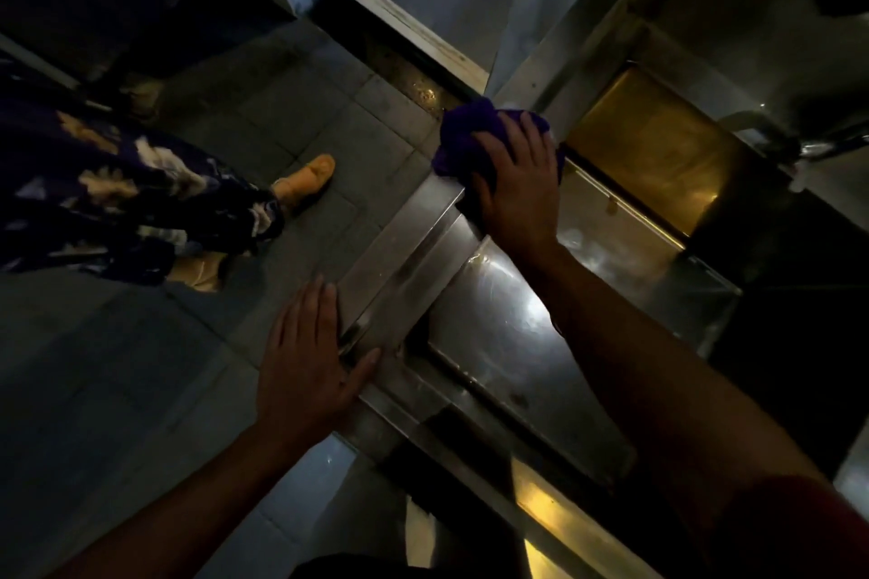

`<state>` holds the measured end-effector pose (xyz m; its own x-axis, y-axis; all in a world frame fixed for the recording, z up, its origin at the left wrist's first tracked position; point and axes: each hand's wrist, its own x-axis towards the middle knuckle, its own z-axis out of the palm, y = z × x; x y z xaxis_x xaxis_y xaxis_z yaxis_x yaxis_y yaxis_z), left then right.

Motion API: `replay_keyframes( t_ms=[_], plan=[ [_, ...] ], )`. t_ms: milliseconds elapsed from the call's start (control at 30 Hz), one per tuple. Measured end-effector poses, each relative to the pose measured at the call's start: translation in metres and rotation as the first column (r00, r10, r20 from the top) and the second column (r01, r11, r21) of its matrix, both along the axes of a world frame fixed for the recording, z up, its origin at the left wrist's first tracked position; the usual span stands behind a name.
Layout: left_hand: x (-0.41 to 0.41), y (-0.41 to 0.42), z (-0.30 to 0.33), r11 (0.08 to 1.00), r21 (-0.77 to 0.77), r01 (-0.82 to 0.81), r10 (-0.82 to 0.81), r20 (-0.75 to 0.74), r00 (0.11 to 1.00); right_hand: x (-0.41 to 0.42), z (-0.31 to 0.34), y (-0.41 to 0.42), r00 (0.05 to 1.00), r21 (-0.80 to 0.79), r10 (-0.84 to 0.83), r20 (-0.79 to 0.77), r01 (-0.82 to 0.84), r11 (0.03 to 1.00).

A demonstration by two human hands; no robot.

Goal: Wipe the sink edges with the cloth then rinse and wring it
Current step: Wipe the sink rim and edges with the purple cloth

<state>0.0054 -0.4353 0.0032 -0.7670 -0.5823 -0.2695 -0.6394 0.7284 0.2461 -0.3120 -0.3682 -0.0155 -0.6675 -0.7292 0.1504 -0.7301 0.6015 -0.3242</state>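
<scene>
A purple cloth (463,132) lies bunched on the far corner of the steel sink edge (414,249). My right hand (517,183) presses down on the cloth with fingers spread over it. My left hand (310,357) rests flat and open on the near part of the same steel edge, holding nothing. The sink basin (508,320) lies between my arms, shiny and dim. A tap (818,146) shows at the far right, partly hidden in shadow.
Another person stands to the left on the tiled floor (282,118), in a dark patterned garment (117,188) and an orange slipper (310,179). A doorway threshold (414,38) runs behind the sink corner. The scene is very dark.
</scene>
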Motion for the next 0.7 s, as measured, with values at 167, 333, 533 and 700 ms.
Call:
replay_keyframes(
  t_ms=[167,333,533,700],
  plan=[
    [-0.011,-0.011,0.002,0.996,0.079,0.032,-0.031,-0.005,0.999,-0.009,0.023,-0.006,0.982,-0.117,-0.038,0.186,0.06,0.991],
    [-0.071,-0.027,0.002,0.983,0.041,0.181,-0.179,-0.04,0.983,-0.031,0.064,0.009,0.907,-0.373,-0.151,0.392,0.307,0.876],
    [-0.085,-0.025,-0.008,0.986,0.005,0.165,-0.164,-0.045,0.985,-0.118,0.073,0.01,0.913,-0.41,-0.249,0.322,0.371,0.833],
    [-0.086,-0.026,-0.009,0.989,0.014,0.151,-0.149,-0.095,0.984,-0.185,0.042,-0.011,0.97,-0.189,-0.224,0.092,0.238,0.953]
  ],
)
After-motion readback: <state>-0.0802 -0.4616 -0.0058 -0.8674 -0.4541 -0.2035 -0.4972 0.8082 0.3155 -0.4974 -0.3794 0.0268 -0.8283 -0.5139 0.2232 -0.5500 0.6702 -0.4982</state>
